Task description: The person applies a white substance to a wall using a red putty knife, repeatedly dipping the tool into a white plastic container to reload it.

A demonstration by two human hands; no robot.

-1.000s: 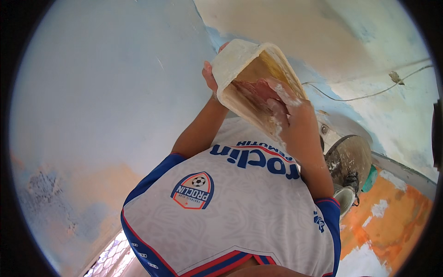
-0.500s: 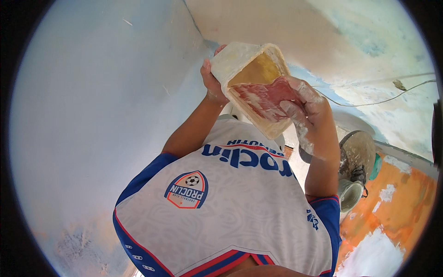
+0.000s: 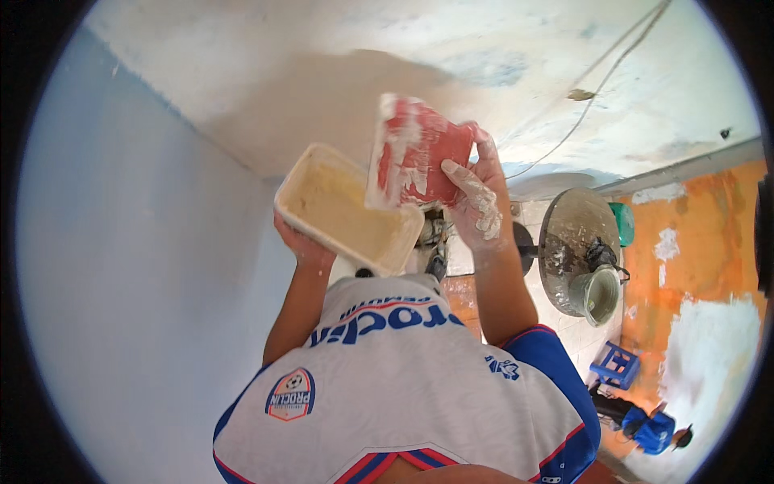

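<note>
Head view, from the left: a pale blue wall (image 3: 153,250) fills that side, then the left hand (image 3: 306,242) is clamped on the near left side of one cream tub (image 3: 334,194), its fingers partly hidden. The tub is tilted, its open mouth facing the camera and its long axis slanting from upper left to lower right. Right of it, overlapping its upper right rim in the picture, is one red spreader (image 3: 427,153) smeared with white paste. Its coated edge stands nearly upright on the tub's side; whether it touches the rim, I cannot tell. The right hand (image 3: 477,198), caked with white, pinches the spreader's right end, so the two hands are apart, with tub and spreader between them; the right is nearer the spreader, the left nearer the tub. Farther right come one round table (image 3: 560,230), one bucket (image 3: 601,297) at its edge, one blue stool (image 3: 617,365), one green container (image 3: 622,224) and one co-worker (image 3: 653,431) in blue, near an orange wall (image 3: 685,226) patched white.
</note>
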